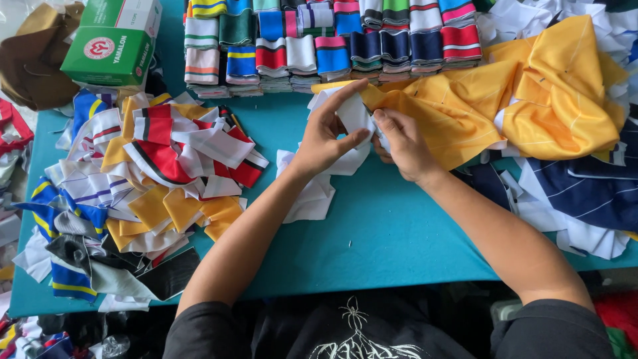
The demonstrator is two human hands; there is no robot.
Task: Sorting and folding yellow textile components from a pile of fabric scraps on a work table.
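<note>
Hands are both up at the middle of the teal table [372,233], working the same bit of white fabric [351,118]. My left hand [325,136] has thumb and fingers pinched around its edge, and my right hand [402,145] is curled onto it from the other side, fingertips tucked under so I can't tell exactly how tight. That white piece sits right against the yellow cloth [531,100]. Folded striped collars [332,40] are stacked behind, a loose scrap pile [153,179] to the left, and a green box [113,40] sits at the far left corner.

Single head-worn view, looking steeply down at close range over the teal table [372,226]; the fingers [345,93] sit just above centre.
</note>
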